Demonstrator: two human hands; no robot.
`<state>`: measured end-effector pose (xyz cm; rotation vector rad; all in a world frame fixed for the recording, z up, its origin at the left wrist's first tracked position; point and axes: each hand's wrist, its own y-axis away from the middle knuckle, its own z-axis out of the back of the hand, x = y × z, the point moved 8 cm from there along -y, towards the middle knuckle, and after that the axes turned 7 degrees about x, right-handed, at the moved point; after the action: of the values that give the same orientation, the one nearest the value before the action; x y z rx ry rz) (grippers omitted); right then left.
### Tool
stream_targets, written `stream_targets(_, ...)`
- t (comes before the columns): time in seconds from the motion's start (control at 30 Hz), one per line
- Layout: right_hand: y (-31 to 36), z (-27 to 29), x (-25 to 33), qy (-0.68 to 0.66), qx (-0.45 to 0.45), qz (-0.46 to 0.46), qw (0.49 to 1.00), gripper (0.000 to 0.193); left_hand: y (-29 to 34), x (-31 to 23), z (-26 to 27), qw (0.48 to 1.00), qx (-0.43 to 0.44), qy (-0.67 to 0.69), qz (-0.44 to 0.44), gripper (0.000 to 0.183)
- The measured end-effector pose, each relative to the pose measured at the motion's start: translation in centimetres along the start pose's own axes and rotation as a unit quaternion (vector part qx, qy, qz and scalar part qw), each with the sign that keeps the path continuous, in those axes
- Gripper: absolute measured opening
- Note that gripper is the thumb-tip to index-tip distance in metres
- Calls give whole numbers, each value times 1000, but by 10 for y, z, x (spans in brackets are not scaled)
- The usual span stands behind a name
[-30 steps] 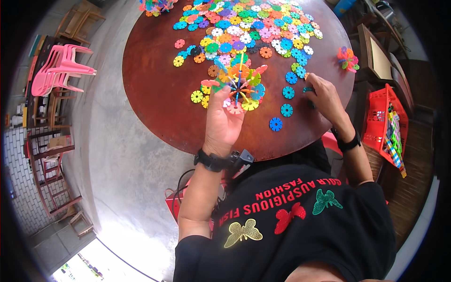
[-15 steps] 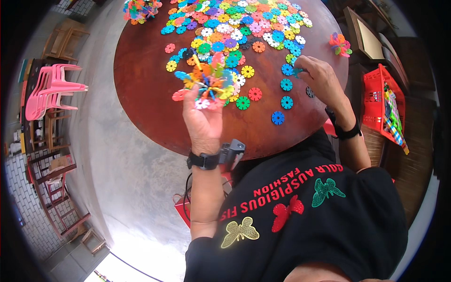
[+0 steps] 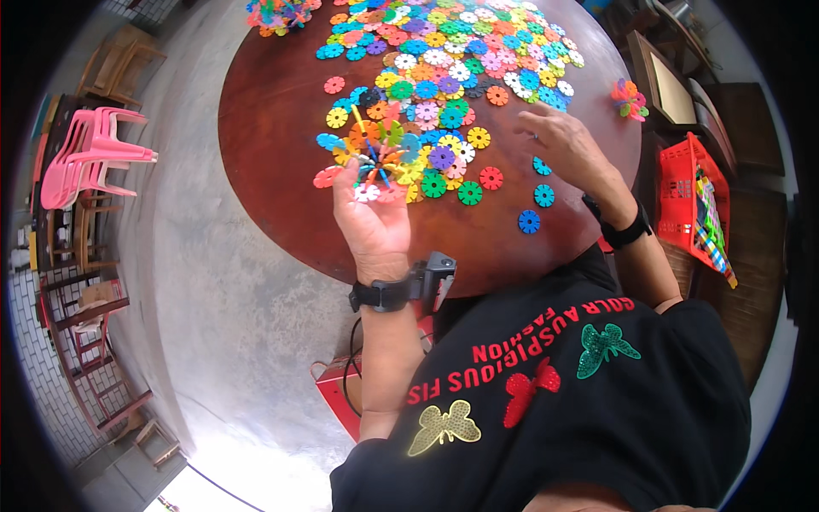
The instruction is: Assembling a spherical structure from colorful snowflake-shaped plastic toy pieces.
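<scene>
My left hand (image 3: 371, 222) is closed around the base of a round cluster of notched plastic discs (image 3: 365, 135), joined edge to edge in many colours. It holds the cluster above the near left part of the round table. To the right, my right hand (image 3: 567, 147) hovers low over the table, its fingers stretched out to the left and apart. Blue notched discs (image 3: 544, 195) lie in a line just below it. The hand hides part of that line. I see nothing plainly held in its fingers.
Loose coloured discs (image 3: 435, 58) spread over the brown table (image 3: 281, 171). A finished-looking cluster (image 3: 281, 13) stands at the far left edge and a smaller one (image 3: 630, 100) at the right edge. A red basket (image 3: 678, 196) is on the right; pink stools (image 3: 94, 158) are stacked on the left.
My right hand has moved left over the line of blue discs, and its fingers have stretched out. The left hand still holds the cluster. The whole view has shifted slightly.
</scene>
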<state>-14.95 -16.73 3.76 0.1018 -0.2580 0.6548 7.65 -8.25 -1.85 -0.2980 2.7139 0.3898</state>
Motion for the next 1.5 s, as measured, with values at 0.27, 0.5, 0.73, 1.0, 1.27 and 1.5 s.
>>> stream_targets(0.27,-40,-39,31,-1,48,19,999,29,-3,-4,-1,999,30,13,-22,26)
stream_targets(0.5,-43,-49,18,14,40,-2,999,28,-3,-2,-3,999,35,30,-15,23)
stream_targets(0.73,-30,-40,26,-31,1,-4,1000,23,-11,-2,4,997,70,33,-1,35)
stream_targets(1.0,-8,21,76,-216,-113,80,966,8,0,-4,-12,998,65,-6,-12,27)
stream_targets(1.27,-3,27,91,-188,-176,116,959,9,3,0,-27,993,95,-50,-43,33)
stream_targets(1.5,0,22,95,-144,-171,115,968,10,-1,2,-20,987,101,-98,-84,32)
